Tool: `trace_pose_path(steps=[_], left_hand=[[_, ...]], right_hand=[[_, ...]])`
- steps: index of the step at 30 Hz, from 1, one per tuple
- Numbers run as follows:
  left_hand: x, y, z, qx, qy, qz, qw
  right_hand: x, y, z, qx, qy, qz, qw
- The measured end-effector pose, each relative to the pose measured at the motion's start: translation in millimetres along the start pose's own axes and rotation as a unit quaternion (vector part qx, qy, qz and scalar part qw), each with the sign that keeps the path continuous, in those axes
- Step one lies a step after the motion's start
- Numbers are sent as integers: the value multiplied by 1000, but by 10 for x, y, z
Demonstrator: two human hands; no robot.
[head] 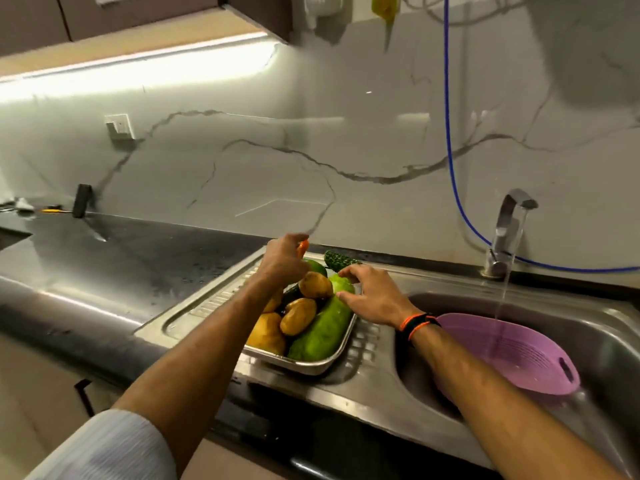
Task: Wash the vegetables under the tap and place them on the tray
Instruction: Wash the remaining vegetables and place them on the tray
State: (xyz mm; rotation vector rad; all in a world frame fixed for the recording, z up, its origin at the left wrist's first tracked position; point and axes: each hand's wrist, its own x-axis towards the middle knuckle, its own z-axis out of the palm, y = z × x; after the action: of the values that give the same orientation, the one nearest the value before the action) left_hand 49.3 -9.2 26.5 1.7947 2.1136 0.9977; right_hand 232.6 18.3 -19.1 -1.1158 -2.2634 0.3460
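Note:
A steel tray (313,365) on the sink's drainboard holds several potatoes (298,316), a long light-green gourd (323,332), a dark bumpy bitter gourd (337,259) at the far end and other vegetables. My left hand (282,259) is over the tray's far side, shut on an orange carrot (303,247). My right hand (372,296) hovers with spread fingers over the gourd's top end and touches it. Water runs from the tap (509,223) into a purple colander (512,355) in the sink basin.
The steel sink basin (606,330) lies to the right, with a blue hose (450,161) hanging down the marble wall behind it. A dark countertop (121,251) stretches left, with a black object (81,200) and small items at its far end.

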Motion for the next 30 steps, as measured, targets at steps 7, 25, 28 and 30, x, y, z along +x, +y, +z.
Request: trace_pose_path(steps=[7, 25, 28, 30], left_hand=[[126, -255, 121, 167, -105, 38, 980], [-28, 42, 59, 147, -85, 48, 984], [-173, 252, 118, 140, -74, 69, 985], [-275, 372, 179, 135, -80, 80, 984]], right_hand=[[26, 100, 115, -9, -20, 12, 1000], [-86, 102, -75, 3, -23, 49, 999], [-254, 126, -302, -1, -9, 59, 998], [-371, 154, -445, -5, -2, 71, 997]])
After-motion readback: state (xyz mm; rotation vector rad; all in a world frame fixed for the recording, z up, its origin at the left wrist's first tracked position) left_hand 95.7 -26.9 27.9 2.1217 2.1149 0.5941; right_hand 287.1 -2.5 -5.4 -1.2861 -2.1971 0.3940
